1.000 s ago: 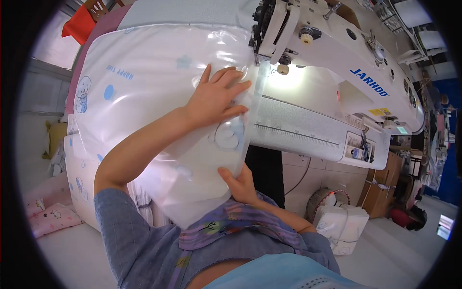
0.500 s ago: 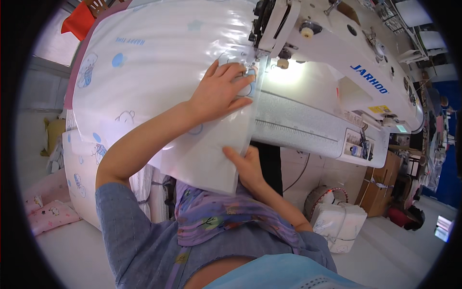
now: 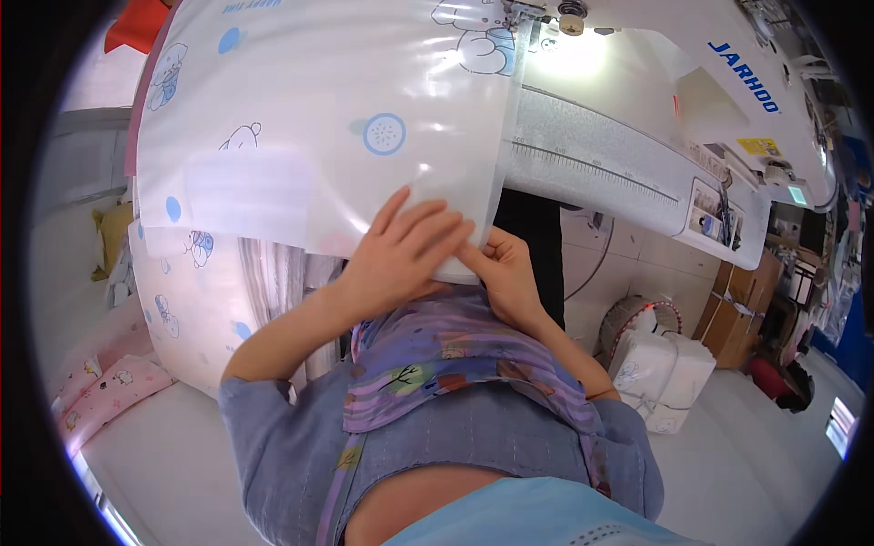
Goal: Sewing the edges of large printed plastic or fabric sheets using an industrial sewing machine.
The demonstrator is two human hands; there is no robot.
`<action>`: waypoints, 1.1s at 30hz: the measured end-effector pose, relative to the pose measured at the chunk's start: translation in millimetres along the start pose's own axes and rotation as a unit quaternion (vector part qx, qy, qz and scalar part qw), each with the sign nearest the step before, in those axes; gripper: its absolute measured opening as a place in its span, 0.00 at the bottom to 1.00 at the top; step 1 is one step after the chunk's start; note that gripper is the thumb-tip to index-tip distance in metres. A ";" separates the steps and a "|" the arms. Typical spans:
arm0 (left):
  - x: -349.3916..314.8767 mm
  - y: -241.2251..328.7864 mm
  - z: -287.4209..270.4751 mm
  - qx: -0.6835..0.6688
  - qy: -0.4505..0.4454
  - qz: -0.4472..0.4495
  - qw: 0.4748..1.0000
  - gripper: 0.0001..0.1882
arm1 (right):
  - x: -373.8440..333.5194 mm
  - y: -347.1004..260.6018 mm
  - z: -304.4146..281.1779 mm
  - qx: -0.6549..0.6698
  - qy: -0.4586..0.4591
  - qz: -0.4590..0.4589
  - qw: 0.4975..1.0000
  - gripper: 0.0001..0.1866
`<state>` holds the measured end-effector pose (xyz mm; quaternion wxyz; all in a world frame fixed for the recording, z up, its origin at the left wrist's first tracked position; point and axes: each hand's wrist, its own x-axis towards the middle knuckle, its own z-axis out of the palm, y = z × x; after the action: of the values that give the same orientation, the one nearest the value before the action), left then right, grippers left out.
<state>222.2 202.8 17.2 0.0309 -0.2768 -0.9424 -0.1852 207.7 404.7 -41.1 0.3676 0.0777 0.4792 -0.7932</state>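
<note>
A glossy white plastic sheet (image 3: 300, 109) printed with pale bears and blue dots covers the left of the work surface. Its right edge runs under the needle area of a white sewing machine (image 3: 674, 55). My left hand (image 3: 405, 244) lies on the sheet's near right part, fingers stretched out and slightly apart. Beside it, my right hand (image 3: 510, 278) pinches the near right corner of the sheet between thumb and fingers. Both hands are close together, just in front of my patterned purple apron (image 3: 437, 355). The fingertips under the sheet's edge are partly hidden.
A grey ruler-marked strip (image 3: 592, 155) crosses the machine bed. To the lower right stand a tied white bundle (image 3: 665, 373), a round basket (image 3: 624, 323) and a cardboard box (image 3: 742, 300). More printed sheeting (image 3: 182, 309) hangs at the left, near pink printed fabric (image 3: 118, 391).
My left hand has come back from near the needle toward my body, beside the right hand. My right hand now grips the sheet's corner. The view has shifted, with the machine higher.
</note>
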 end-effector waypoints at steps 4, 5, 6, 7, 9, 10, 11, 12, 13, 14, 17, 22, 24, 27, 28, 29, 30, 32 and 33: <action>-10.4 2.0 21.4 0.041 0.083 0.005 0.996 0.28 | -12.0 -1.4 8.9 -0.012 0.007 -0.040 0.999 0.22; -15.6 3.1 21.7 0.005 0.090 -0.007 0.996 0.26 | -15.7 -1.5 12.4 -0.030 0.016 -0.055 0.998 0.26; -16.5 3.2 22.5 -0.033 0.101 -0.017 0.994 0.24 | -14.3 11.6 4.6 -0.069 0.026 -0.066 0.995 0.36; -16.1 1.8 22.1 -0.031 0.109 -0.017 0.993 0.24 | -15.2 10.2 7.7 -0.076 0.023 -0.070 0.994 0.36; -13.6 -3.4 18.6 -0.034 0.119 0.005 0.992 0.22 | -14.5 7.0 17.1 -0.107 0.056 -0.158 0.980 0.40; -10.4 -6.5 17.6 -0.032 0.125 0.005 0.992 0.22 | -11.0 8.2 18.2 -0.134 0.060 -0.172 0.974 0.39; -6.6 -9.5 16.8 -0.039 0.129 0.005 0.991 0.20 | -7.5 2.6 15.4 -0.138 0.058 -0.175 0.973 0.39; -4.0 -12.8 15.4 -0.045 0.133 0.004 0.990 0.18 | -4.2 -4.0 13.2 -0.179 0.038 -0.164 0.969 0.38; -0.8 -16.7 14.1 -0.043 0.138 0.004 0.990 0.18 | -0.3 -10.0 12.3 -0.220 0.019 -0.152 0.963 0.36; 3.0 -21.4 12.8 -0.047 0.141 0.001 0.989 0.18 | 4.2 -14.9 13.6 -0.223 0.017 -0.155 0.962 0.36; 18.2 -35.2 7.3 -0.050 0.147 0.003 0.988 0.16 | 16.9 -33.6 15.0 -0.275 0.033 -0.148 0.949 0.34; 46.6 -59.1 -0.9 -0.037 0.153 0.016 0.987 0.16 | 29.9 -73.5 14.5 -0.361 0.026 -0.126 0.924 0.33; 58.4 -72.1 -1.5 -0.018 0.144 0.038 0.989 0.16 | 35.0 -90.1 8.6 -0.418 0.030 -0.136 0.898 0.30; 77.2 -87.1 -4.9 -0.007 0.143 0.054 0.988 0.15 | 47.6 -108.6 0.2 -0.497 0.034 -0.171 0.850 0.24; 82.9 -92.3 -5.0 -0.006 0.142 0.054 0.988 0.15 | 52.5 -114.0 -1.5 -0.522 0.033 -0.198 0.829 0.22; 88.4 -97.6 -4.9 0.000 0.146 0.059 0.987 0.16 | 56.7 -120.9 -0.9 -0.521 0.033 -0.199 0.829 0.22; 94.6 -103.2 -4.6 0.006 0.151 0.064 0.986 0.16 | 60.7 -129.5 0.7 -0.531 0.035 -0.185 0.826 0.21; 106.0 -114.1 -4.4 0.003 0.148 0.065 0.987 0.16 | 71.2 -139.6 -1.0 -0.541 0.037 -0.172 0.823 0.21; 112.1 -119.6 -4.6 0.001 0.145 0.066 0.987 0.17 | 76.8 -143.1 -2.9 -0.566 0.038 -0.185 0.802 0.21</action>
<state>63.5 165.3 -0.3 0.1799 -0.3081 -0.9079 -0.2200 57.8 406.7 21.4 0.1744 -0.2042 0.8620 -0.4300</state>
